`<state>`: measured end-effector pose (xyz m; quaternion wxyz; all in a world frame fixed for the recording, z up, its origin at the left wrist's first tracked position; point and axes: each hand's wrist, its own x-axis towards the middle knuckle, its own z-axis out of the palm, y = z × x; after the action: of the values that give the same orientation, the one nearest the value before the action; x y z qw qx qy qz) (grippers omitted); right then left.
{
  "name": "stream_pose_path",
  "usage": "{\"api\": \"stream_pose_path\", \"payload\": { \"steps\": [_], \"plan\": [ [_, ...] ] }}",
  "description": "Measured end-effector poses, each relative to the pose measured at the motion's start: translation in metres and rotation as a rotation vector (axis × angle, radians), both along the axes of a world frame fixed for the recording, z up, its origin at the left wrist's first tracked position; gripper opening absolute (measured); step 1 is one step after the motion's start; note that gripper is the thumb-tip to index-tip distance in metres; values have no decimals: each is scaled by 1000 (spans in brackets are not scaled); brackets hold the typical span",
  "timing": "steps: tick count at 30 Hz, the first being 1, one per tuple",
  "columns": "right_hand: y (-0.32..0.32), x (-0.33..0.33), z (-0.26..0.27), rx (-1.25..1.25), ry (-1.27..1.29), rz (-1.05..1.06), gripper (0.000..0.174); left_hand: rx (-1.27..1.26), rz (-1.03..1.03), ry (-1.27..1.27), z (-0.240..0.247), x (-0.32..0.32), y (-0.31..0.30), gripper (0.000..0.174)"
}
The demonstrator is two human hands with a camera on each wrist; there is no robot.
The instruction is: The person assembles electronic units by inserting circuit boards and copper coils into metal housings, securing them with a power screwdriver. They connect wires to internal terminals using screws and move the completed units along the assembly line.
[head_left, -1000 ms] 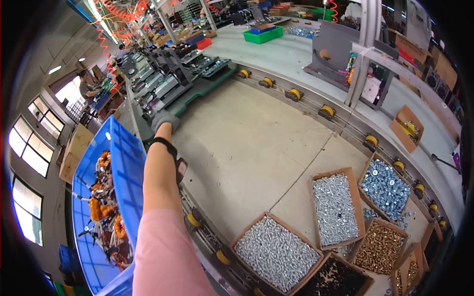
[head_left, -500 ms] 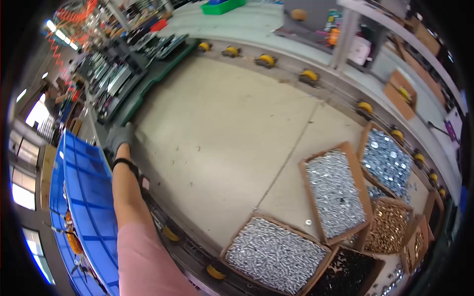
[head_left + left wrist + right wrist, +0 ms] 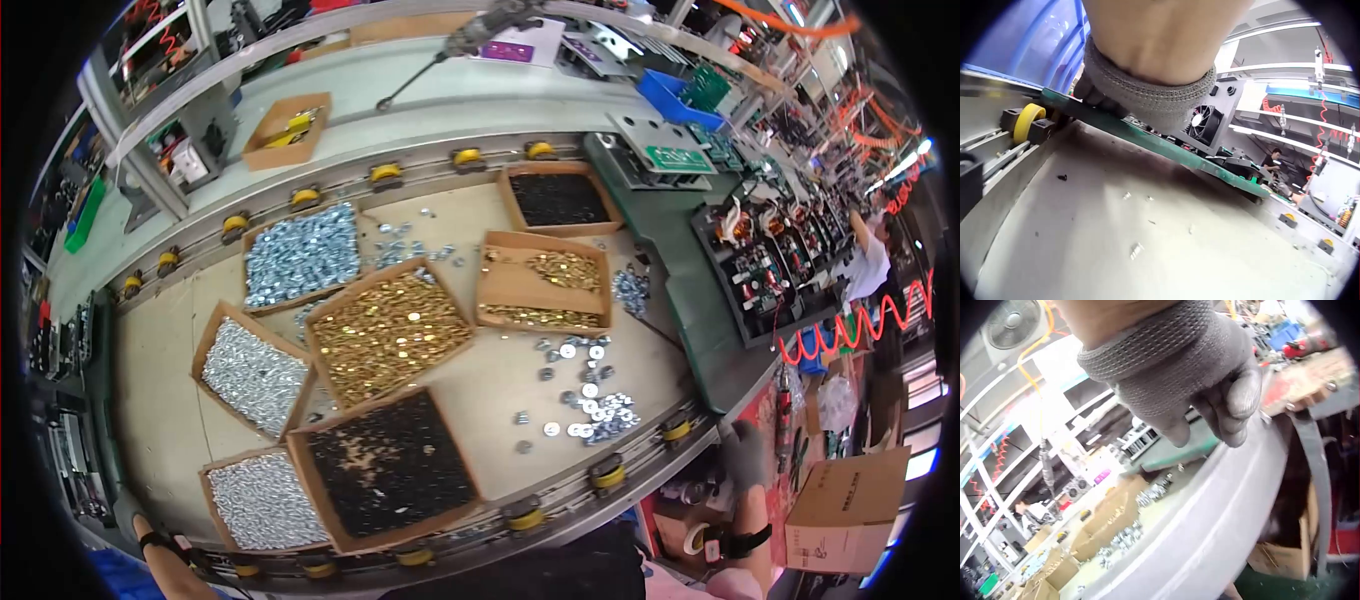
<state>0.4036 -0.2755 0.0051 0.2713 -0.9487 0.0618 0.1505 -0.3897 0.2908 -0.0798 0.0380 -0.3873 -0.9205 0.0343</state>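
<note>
My grey-gloved left hand is at the near corner of the left green pallet, which carries electronic assemblies. Its fingers lie over the edge of that pallet in the left wrist view; the cuff hides most of the hand, and I cannot tell whether they grip. My right hand, also gloved in grey, hangs near the front corner of the right green pallet. In the right wrist view its fingers are loosely bent above the metal rail, holding nothing. Circuit assemblies stand on the right pallet.
Between the pallets stand cardboard boxes of golden screws, black screws, silver screws and bluish fasteners. Loose nuts and washers lie nearby. Yellow rollers line the rails. A carton stands at right.
The head view has swung right, bringing the right hand and right pallet into sight. The left hand stays by its pallet's corner, now at lower left; the blue crate has mostly left the head view.
</note>
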Motion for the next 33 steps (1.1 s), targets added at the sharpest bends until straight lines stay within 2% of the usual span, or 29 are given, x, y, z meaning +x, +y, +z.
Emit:
{"api": "stream_pose_path", "payload": {
  "steps": [2, 3, 4, 5, 7, 8, 10, 11, 13, 14, 16, 17, 18, 20, 22, 24, 26, 27, 28, 30, 31, 33],
  "plan": [
    [1, 26, 3, 0, -277, 323, 30, -14, -27, -4, 23, 74, -36, 75],
    [8, 35, 5, 8, -254, 331, 30, -34, -54, -15, 27, 93, -46, 73],
    [20, 44, 9, 32, -274, 522, 27, 3, -47, -27, 41, 139, -69, 70],
    [33, 51, 11, 63, -292, 714, 24, 5, -116, -18, 26, 130, -73, 67],
    [60, 59, 12, 59, -249, 919, 23, -11, -121, 75, 54, 217, -119, 57],
    [70, 64, 8, 80, -234, 933, 23, -54, -188, 114, 49, 228, -130, 52],
    [91, 73, -5, 13, -186, 1228, 22, 0, -282, 221, 48, 270, -163, 48],
    [102, 78, -13, 34, -185, 1244, 22, -46, -307, 186, 65, 308, -183, 48],
    [125, 81, -34, -117, -345, 1539, 21, -19, -378, 133, 74, 341, -211, 48],
    [135, 79, -45, -87, -358, 1561, 21, -51, -469, 155, 73, 346, -220, 45],
    [157, 76, -61, -398, -220, 1638, 21, -100, -567, 159, 74, 372, -242, 37],
    [164, 67, -51, -419, -151, 1634, 21, 31, -711, 48, 78, 385, -261, 32],
    [168, 64, -55, -395, -183, 1632, 20, 78, -779, -9, 67, 383, -266, 29],
    [172, 58, -62, -317, -90, 1622, 26, 122, -940, -118, 79, 410, -288, 30],
    [172, 47, -53, -403, -163, 1630, 30, -48, -989, -106, 83, 432, -303, 33],
    [165, 52, -63, -429, -248, 1662, 27, -23, -1102, -201, 77, 443, -316, 24],
    [159, 53, -53, -265, -207, 1572, 21, -2, -1229, -320, 77, 456, -327, 23],
    [158, 45, -43, -97, -224, 1510, 22, 20, -1309, -415, 72, 460, -331, 24],
    [158, 34, -27, -106, -220, 1513, 22, 36, -1390, -515, 68, 464, -335, 25],
    [160, 4, 4, 289, -224, 1460, 24, -19, -1465, -610, 69, 473, -341, 30],
    [159, -9, 5, 478, -188, 1441, 24, -71, -1563, -744, 68, 478, -343, 30],
    [160, -43, 21, 586, -148, 1440, 24, -220, -1718, -988, 84, 482, -344, 29]
  ]
}}
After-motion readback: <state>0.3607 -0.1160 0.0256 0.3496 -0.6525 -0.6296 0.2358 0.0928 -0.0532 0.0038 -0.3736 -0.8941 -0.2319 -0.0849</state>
